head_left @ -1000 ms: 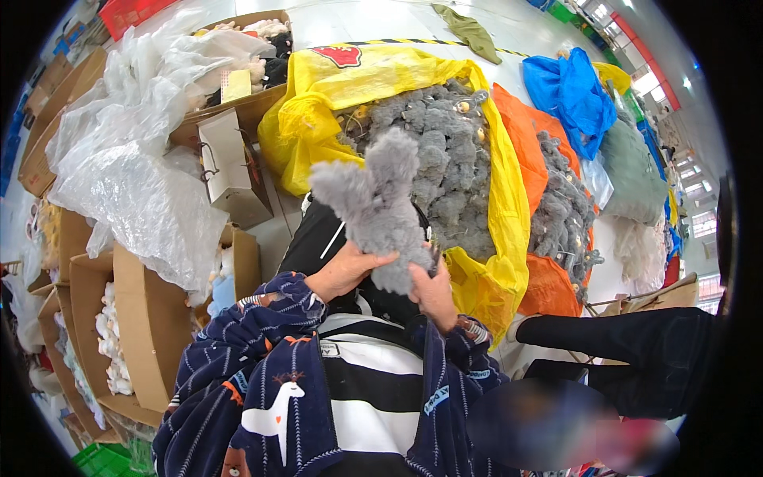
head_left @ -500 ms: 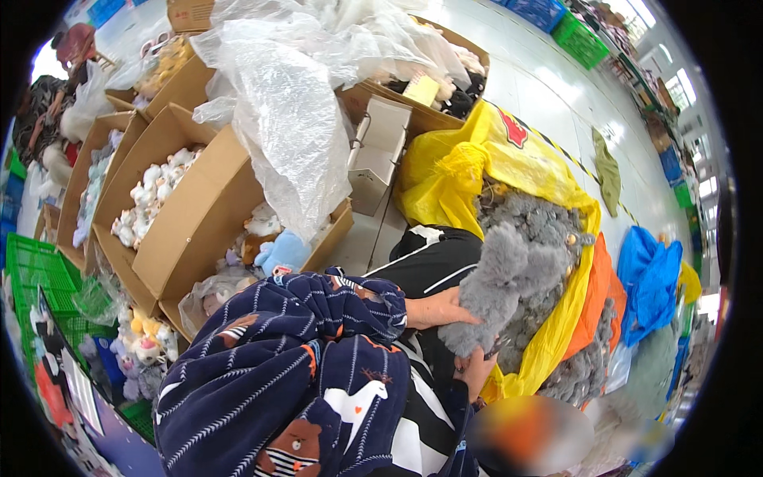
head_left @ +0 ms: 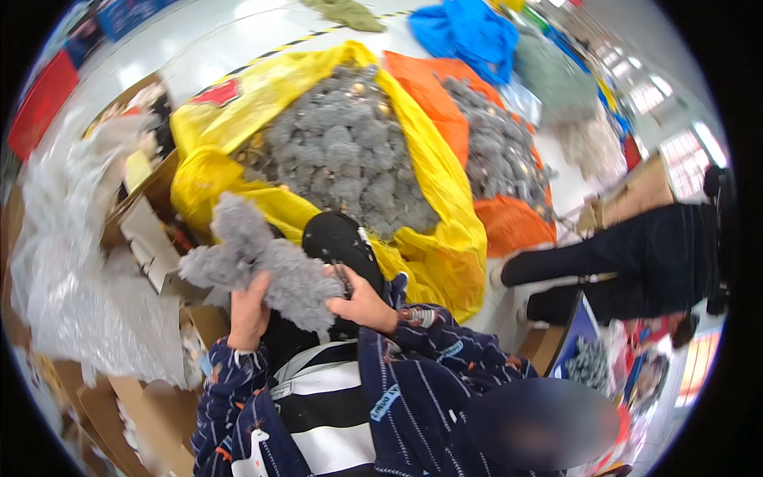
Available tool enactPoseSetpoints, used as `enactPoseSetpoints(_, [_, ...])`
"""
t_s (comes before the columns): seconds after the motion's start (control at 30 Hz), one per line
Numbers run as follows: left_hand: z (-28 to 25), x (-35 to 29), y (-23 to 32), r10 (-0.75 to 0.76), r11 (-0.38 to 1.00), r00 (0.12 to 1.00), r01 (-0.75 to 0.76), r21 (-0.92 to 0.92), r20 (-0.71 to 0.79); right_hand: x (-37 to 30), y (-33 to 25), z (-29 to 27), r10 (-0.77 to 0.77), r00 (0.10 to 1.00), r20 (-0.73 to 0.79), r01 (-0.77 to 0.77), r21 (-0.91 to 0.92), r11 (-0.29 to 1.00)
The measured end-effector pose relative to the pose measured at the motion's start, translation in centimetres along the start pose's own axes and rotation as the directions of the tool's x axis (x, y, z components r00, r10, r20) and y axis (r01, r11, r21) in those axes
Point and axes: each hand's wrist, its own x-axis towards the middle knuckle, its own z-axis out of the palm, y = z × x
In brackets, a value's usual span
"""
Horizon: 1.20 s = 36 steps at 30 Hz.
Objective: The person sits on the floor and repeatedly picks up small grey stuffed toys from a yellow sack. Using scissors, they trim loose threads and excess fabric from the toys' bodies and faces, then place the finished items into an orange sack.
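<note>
A grey fluffy plush piece (head_left: 258, 258), with limb-like parts spread toward the left and top, is held over my lap. My left hand (head_left: 251, 310) is closed on its lower middle, thumb lying against the fur. At the piece's right end my right hand (head_left: 362, 302) pinches the edge between thumb and fingers. A small dark object (head_left: 343, 275) shows by the right fingers; its kind I cannot make out. Just beyond my knee lies a yellow sack (head_left: 445, 199), spread wide and heaped with similar grey fluffy pieces (head_left: 342, 151).
An orange sack (head_left: 513, 226) with more grey pieces lies right of the yellow one. Cardboard boxes (head_left: 135, 405) and clear plastic sheeting (head_left: 87, 294) crowd the left. Blue sacking (head_left: 469, 36) lies farther back. A person in dark trousers (head_left: 620, 262) stands at the right.
My view has swung to the right. The plush piece has come from the sack's edge to over my lap and turned, with both hands still on it.
</note>
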Motion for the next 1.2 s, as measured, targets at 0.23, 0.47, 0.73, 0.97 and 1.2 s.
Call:
enactPoseSetpoints(0.23, [0.4,0.0,-0.9,0.004,1.0,0.998,-0.002,0.027,-0.058,-0.6,0.6,-1.0,-0.053,0.998,0.045,0.052,0.025,0.998])
enactPoseSetpoints(0.47, [2.0,0.1,-0.6,-0.011,0.998,0.994,0.017,0.061,-0.108,-0.5,0.7,-1.3,0.019,0.997,0.078,-0.03,0.145,0.989])
enactPoseSetpoints(0.73, [3.5,1.5,-0.9,-0.05,0.993,0.997,0.057,0.099,-0.066,-0.4,0.9,-2.6,0.21,0.962,0.174,-0.269,0.468,0.842])
enactPoseSetpoints(0.97, [3.3,2.8,-1.4,-0.045,0.992,0.999,0.049,0.118,-0.03,0.0,1.8,-3.3,0.242,0.962,0.125,-0.273,0.42,0.866])
enactPoseSetpoints(1.2, [2.8,4.4,-0.8,-0.231,0.972,0.968,0.225,0.065,0.099,0.8,2.6,-3.7,0.277,0.957,0.084,-0.246,0.741,0.625])
